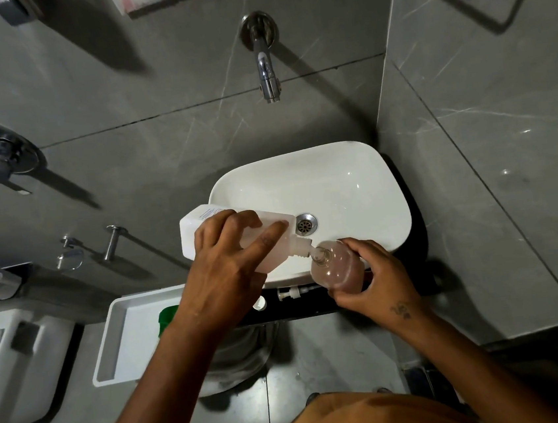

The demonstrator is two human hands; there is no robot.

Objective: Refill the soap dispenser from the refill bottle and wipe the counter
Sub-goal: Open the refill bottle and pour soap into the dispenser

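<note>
Soap is going in right now: the refill bottle lies tipped almost flat over the near edge of the sink, its nozzle meeting the open neck of the soap dispenser. The left hand is wrapped over the top of the bottle, fingers spread along its side and closed around it. The right hand cups the dispenser from below and behind, tilting its mouth up towards the nozzle, just over the sink's front rim.

The dispenser is clear, and pinkish liquid shows inside it; from here I'd say it's well on its way to full, though the exact level is hard to read through the curved plastic. So this is the pouring step, and I judge it to be about midway through the whole job.

On the dark counter just below the dispenser lies the pump head, off and waiting, with a small white cap beside it. A white tray sits to the left with something green in it, maybe a cloth, I can't be sure.

Next up, I'd expect the bottle needs easing back upright without a drip, then both get set down, the pump screwed back on, the cap returned. The counter wipe is not yet done.
</note>
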